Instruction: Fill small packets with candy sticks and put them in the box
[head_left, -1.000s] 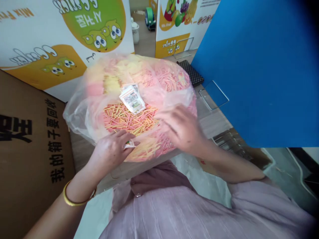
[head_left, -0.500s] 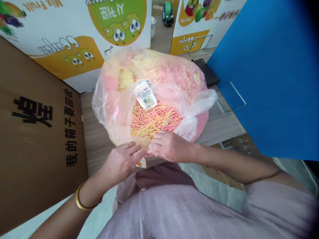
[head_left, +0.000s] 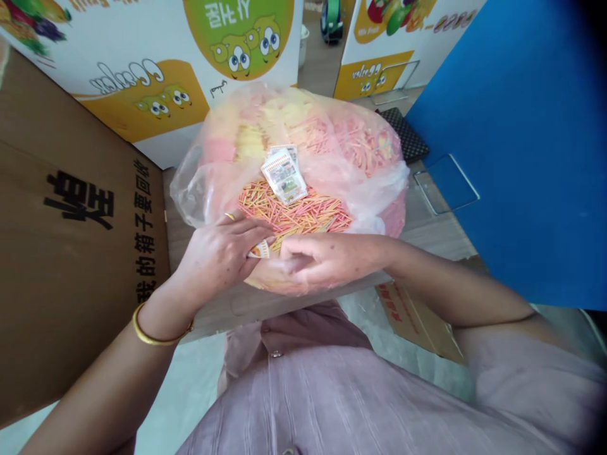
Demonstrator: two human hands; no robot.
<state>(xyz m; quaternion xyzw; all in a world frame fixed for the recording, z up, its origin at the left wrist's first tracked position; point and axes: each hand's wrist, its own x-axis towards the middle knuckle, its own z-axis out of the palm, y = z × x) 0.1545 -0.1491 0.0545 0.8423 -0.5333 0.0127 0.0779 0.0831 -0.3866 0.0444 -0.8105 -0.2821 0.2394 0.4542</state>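
A large clear plastic bag (head_left: 284, 281) lies open on the table, full of thin pink and yellow sticks (head_left: 322, 215). Two small printed packets (head_left: 287, 180) rest overlapping on top of the sticks. At the bag's near left side, my left hand (head_left: 220, 249) is closed on another small printed packet (head_left: 259, 250), of which only a white and orange corner shows. My right hand (head_left: 332, 258) is beside it at the near edge, with curled fingers and thumb pinching what looks like the bag's translucent film.
Printed white cartons (head_left: 156, 69) stand behind the bag, a brown cardboard box (head_left: 71, 265) at the left and a blue panel (head_left: 512, 158) at the right. A dark checked pouch (head_left: 405, 136) and a wire stand (head_left: 448, 183) lie right of the bag. Green tape (head_left: 332, 22) sits farther back.
Both hands have moved forward, from below the bag's near edge up onto its opening. The packet corner has moved up along with my left hand. The camera view has shifted slightly.
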